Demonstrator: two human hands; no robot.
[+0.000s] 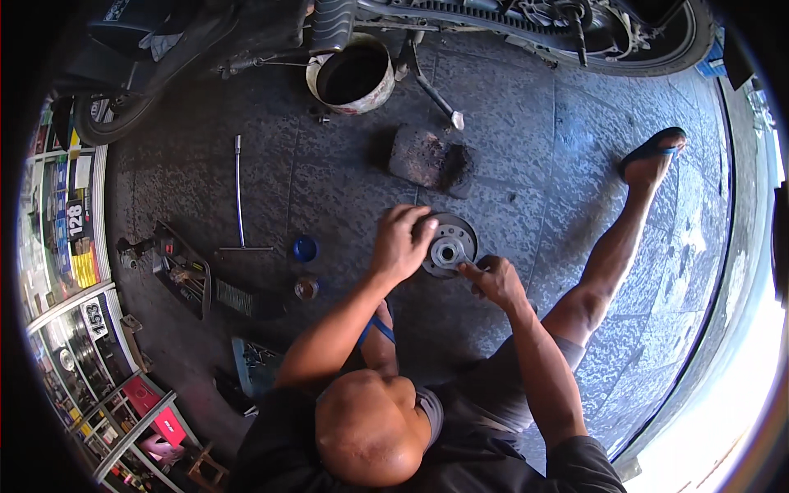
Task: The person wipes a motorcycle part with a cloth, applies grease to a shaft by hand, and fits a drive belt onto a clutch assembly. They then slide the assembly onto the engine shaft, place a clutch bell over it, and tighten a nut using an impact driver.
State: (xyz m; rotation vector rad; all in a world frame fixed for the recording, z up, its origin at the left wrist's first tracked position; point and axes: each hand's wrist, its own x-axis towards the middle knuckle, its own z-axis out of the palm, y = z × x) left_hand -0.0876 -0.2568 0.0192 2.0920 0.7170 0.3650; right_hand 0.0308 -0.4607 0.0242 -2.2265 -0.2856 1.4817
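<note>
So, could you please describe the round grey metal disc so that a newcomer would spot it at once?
Start at the dark motorcycle across the picture's top, then come down to the rough brown block on the floor. Just below it, between the person's left hand and right hand, is the round grey metal disc. Unlike the block, it has a shiny central ring.

Dim floor [189,168] at left (strong fisheye curvature), white glare lower right.

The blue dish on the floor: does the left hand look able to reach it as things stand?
Probably yes: nothing visible stands between the left hand and the blue dish. But this hand is at the metal disc, and would likely leave that first.
</note>
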